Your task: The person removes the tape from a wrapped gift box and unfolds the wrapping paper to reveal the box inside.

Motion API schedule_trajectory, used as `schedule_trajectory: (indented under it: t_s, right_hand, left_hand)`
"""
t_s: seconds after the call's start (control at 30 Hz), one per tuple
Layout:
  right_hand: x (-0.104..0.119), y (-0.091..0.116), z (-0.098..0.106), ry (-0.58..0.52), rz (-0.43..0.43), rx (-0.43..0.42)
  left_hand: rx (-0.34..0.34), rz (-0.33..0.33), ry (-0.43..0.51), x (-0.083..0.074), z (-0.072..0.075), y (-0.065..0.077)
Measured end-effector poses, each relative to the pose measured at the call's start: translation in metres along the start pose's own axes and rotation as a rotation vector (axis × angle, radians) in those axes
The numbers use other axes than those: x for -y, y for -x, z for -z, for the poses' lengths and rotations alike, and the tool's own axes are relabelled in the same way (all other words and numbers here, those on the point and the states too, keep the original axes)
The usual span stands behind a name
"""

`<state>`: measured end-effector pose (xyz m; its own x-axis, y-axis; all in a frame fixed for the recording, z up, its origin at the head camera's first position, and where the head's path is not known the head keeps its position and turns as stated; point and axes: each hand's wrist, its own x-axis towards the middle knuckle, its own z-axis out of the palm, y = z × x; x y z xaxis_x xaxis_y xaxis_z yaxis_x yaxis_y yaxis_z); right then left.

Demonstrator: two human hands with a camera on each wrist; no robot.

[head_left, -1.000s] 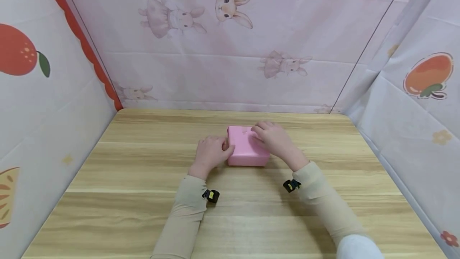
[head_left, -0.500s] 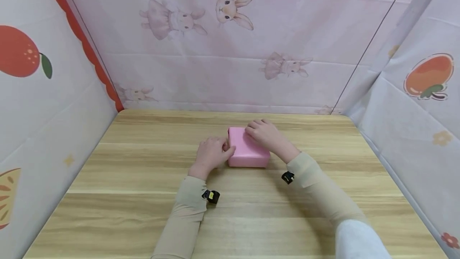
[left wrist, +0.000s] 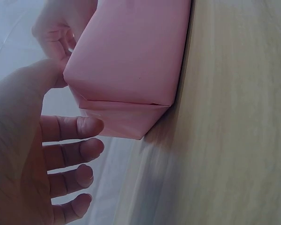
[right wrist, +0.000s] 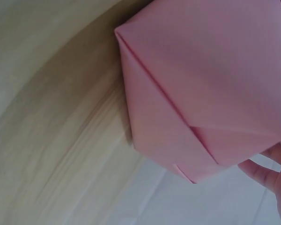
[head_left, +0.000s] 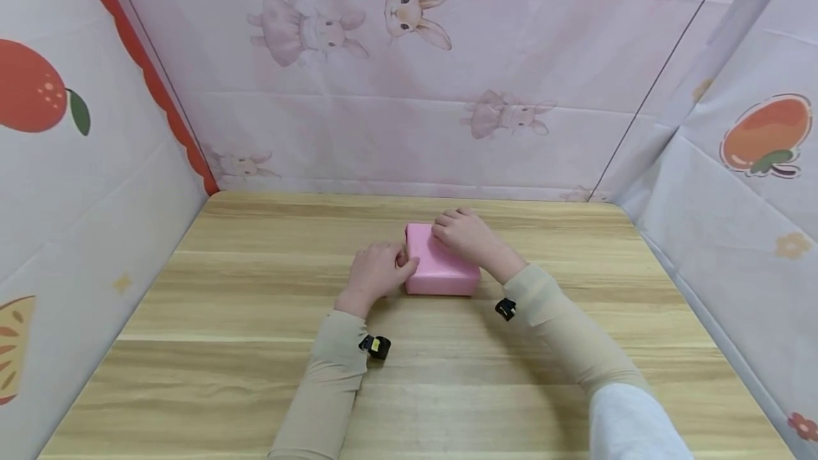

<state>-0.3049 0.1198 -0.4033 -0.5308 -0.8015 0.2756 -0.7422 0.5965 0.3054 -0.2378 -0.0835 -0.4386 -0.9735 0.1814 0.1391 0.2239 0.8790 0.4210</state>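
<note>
A pink paper-wrapped box (head_left: 441, 279) sits on the wooden table, its folded end flap (left wrist: 126, 119) showing in the left wrist view. My left hand (head_left: 375, 274) rests at the box's left end, thumb on the upper edge, the other fingers loosely bent beside the end. In the left wrist view the index fingertip (left wrist: 91, 126) overlaps the flap. Across the top of the box lies my right hand (head_left: 469, 238), its fingers touching the paper. The right wrist view has the box's other folded end (right wrist: 161, 122), with part of a hand (right wrist: 271, 176) at the lower right edge.
The wooden table (head_left: 255, 375) reaches back to a pink rabbit-print cloth (head_left: 358, 126). White fruit-print cloths (head_left: 128, 218) stand along both sides. A black strap (head_left: 375, 346) is on each wrist.
My right hand has slid left across the top of the box and now covers a small mark near its far edge. My left hand and the box have stayed put.
</note>
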Motion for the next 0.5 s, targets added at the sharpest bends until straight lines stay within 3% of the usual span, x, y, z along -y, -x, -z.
schedule_trajectory:
  t_s: [0.5]
  right_hand:
    - [0.0001,-0.0093,0.0022,-0.081,-0.076,0.050]
  left_hand:
    - [0.005,-0.008,0.009,0.0011,-0.0007,-0.0006]
